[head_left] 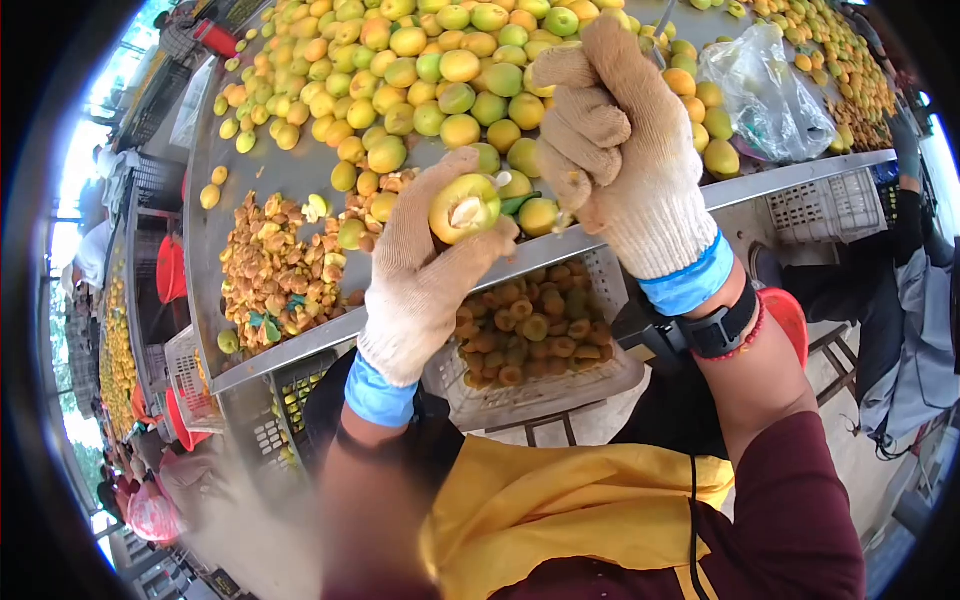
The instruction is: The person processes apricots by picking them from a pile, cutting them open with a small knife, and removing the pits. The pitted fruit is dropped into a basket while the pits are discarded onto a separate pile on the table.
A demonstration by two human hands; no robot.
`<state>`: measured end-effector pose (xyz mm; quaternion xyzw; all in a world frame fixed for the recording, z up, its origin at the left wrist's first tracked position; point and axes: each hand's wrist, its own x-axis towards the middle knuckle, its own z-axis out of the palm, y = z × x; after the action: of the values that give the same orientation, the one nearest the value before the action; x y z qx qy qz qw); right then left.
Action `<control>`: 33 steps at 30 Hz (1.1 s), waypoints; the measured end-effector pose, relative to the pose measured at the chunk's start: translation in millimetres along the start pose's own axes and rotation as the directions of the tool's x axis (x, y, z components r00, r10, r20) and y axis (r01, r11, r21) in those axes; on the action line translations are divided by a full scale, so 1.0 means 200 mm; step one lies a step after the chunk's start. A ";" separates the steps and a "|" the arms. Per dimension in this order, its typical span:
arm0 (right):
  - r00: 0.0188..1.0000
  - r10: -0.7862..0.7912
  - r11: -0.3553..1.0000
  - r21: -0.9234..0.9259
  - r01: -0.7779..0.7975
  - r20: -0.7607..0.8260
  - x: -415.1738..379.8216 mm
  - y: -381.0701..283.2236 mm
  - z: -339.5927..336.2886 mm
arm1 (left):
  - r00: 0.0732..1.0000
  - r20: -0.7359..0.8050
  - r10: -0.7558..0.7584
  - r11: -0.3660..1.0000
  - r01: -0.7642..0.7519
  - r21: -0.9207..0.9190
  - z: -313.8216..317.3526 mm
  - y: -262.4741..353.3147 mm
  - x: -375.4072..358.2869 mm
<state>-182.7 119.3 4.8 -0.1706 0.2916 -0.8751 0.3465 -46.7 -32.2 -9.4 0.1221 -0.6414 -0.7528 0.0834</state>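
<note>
My left hand (415,270), in a beige knitted glove, grips a yellow-green apricot (463,222) between thumb and fingers. The fruit is cut open towards me, and a whitish pit or hollow shows in its middle. To the right and slightly higher, my right hand (625,150), gloved the same way, is curled closed, apart from the fruit. What its fingers hold is hidden; a thin grey metal strip (664,18) shows just beyond it. Whole apricots (440,65) are heaped on the metal table beyond both hands.
A pile of brown-orange scraps (285,270) lies on the metal table (290,175). Below its edge, a white crate (600,385) holds pitted fruit halves (535,335). A clear plastic bag (765,95) lies at right. Other people stand or sit at both sides.
</note>
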 end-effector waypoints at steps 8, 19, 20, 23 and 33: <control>0.969 -0.245 0.940 -0.250 0.231 -0.028 0.03 0.08 0.11 | 0.997 0.047 0.054 0.998 -0.051 -0.046 0.08 0.00 -0.05; 0.882 -0.153 0.987 -0.022 0.160 -0.446 0.11 0.01 0.26 | 0.909 0.059 0.412 0.821 -0.398 0.409 0.10 -0.09 -0.04; 0.848 -0.105 0.992 0.001 0.124 -0.519 0.11 0.02 0.28 | 0.877 0.069 0.475 0.780 -0.456 0.428 0.10 -0.10 -0.03; 0.884 -0.146 0.988 -0.025 0.150 -0.445 0.10 0.04 0.27 | 0.859 0.069 0.508 0.766 -0.487 0.421 0.11 -0.11 -0.04; 0.733 -0.665 0.618 -0.446 0.647 0.142 0.13 0.20 0.09 | 0.886 0.004 0.464 0.789 -0.416 0.453 0.14 -0.18 -0.02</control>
<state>-171.3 71.3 -4.5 -0.3270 0.4166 -0.8465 -0.0538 -49.8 1.2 -39.8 0.0250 -0.8001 -0.5395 0.2609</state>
